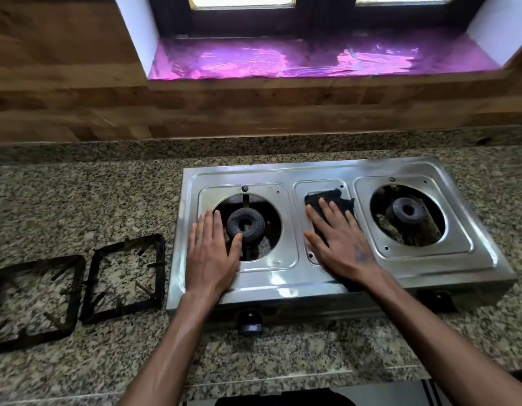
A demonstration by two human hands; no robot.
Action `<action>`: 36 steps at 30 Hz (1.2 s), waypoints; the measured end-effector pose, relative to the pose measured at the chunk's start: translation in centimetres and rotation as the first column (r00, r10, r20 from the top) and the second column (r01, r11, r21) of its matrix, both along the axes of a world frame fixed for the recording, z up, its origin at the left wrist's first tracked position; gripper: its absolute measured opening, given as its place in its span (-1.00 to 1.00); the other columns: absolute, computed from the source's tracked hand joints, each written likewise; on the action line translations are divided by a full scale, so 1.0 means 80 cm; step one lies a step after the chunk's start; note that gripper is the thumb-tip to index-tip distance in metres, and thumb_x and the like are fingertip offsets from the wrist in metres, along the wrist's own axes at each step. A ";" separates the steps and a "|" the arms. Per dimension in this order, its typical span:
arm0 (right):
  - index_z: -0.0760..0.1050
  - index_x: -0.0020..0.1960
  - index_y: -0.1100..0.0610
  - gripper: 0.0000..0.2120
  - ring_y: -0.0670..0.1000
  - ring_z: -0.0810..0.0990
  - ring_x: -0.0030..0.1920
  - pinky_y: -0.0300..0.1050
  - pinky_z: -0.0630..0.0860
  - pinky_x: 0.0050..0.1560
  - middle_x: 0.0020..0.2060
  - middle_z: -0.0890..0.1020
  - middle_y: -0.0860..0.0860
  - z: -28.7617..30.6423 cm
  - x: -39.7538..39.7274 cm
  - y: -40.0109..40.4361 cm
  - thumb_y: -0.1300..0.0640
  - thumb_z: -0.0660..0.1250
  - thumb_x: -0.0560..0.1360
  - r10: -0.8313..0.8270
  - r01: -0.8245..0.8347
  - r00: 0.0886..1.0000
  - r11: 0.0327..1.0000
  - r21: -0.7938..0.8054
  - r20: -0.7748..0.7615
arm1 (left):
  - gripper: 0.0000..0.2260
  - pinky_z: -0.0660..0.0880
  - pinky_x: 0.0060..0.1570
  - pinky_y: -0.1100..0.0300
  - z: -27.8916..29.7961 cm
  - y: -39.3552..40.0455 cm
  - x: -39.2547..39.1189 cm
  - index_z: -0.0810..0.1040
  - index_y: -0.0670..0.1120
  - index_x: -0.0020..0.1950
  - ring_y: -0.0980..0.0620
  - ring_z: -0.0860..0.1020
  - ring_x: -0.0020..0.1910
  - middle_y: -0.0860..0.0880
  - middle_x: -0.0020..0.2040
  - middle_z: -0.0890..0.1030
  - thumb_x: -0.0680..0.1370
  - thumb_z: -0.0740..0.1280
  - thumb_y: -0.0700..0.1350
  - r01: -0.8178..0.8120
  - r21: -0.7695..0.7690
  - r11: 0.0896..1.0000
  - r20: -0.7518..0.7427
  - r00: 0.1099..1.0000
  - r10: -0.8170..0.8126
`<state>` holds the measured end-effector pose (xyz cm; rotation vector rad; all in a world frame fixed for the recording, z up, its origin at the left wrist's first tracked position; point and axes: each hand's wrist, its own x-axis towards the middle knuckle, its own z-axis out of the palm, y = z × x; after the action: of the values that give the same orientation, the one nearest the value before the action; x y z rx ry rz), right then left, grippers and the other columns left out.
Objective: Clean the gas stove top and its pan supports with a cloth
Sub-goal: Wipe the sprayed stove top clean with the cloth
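The step in hand looks like wiping the steel top of the stove (pixel 286 285), which sits on the granite counter (pixel 78 194) with both pan supports already lifted off. The right hand (pixel 339 244) lies flat on a dark cloth (pixel 327 197) spread over the middle panel between the two burners, fingers straight and a little fanned, pressing the cloth down rather than gripping it; part of the cloth shows beyond the fingertips and a bit near the wrist. The left hand (pixel 213 253) rests flat on the stove at the left burner's (pixel 245 225) opening, fingers straight and together, thumb reaching toward the burner, holding nothing, and it seems to steady the stove. The right burner (pixel 406 210) sits uncovered in its own opening, with dark grime around it. The two pan supports (pixel 122 276) lie side by side on the counter, left of the stove, just apart from it. Next, I judge, the cloth needs firm sliding strokes over the raised rims and round each burner hole, and the supports are not yet wiped
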<state>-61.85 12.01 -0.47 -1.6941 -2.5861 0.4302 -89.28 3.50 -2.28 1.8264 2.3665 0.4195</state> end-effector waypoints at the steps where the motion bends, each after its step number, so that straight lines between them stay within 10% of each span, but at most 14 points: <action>1: -0.11 0.61 -0.19 -0.38 -0.06 -0.22 0.60 0.03 -0.22 0.58 0.61 -0.16 -0.08 -0.001 0.002 0.015 -0.35 -0.19 0.59 -0.042 0.042 0.999 0.999 0.002 0.004 | -0.29 -0.05 0.55 0.03 0.000 0.000 0.000 0.04 -0.15 0.60 -0.04 0.01 0.58 -0.12 0.60 0.08 0.59 -0.12 0.28 0.002 0.002 1.000 -0.001 1.000 -0.002; 19: -0.17 0.63 -0.07 -0.33 0.04 -0.25 0.60 0.13 -0.27 0.56 0.61 -0.20 0.05 -0.002 -0.035 0.051 -0.33 -0.18 0.61 -0.212 0.213 0.976 0.977 -0.019 0.049 | -0.28 -0.03 0.55 0.03 0.006 -0.001 0.002 0.08 -0.15 0.59 -0.05 0.03 0.58 -0.13 0.60 0.10 0.57 -0.15 0.28 -0.004 -0.001 1.000 0.011 1.000 0.004; 27: -0.22 0.58 -0.27 -0.31 -0.13 -0.31 0.57 -0.01 -0.25 0.57 0.58 -0.26 -0.16 0.010 -0.023 -0.073 -0.45 -0.36 0.49 0.152 -0.152 0.988 0.986 -0.071 -0.008 | -0.30 -0.03 0.55 0.04 0.005 -0.001 0.002 0.11 -0.15 0.59 -0.05 0.04 0.58 -0.13 0.59 0.12 0.58 -0.12 0.27 -0.008 0.020 1.000 0.011 1.000 0.007; 36: -0.21 0.62 -0.10 -0.29 0.01 -0.29 0.59 0.07 -0.27 0.57 0.60 -0.26 0.02 0.004 -0.025 -0.007 -0.38 -0.21 0.57 -0.138 0.139 0.989 0.990 -0.029 0.051 | -0.28 -0.04 0.55 0.04 0.006 -0.004 0.002 0.09 -0.15 0.59 -0.04 0.02 0.58 -0.13 0.60 0.10 0.57 -0.17 0.27 0.000 0.000 1.000 0.007 1.000 0.000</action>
<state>-63.85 11.45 -0.14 -1.9031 -2.4855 0.4334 -89.16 3.19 -1.83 1.8214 2.3624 0.4255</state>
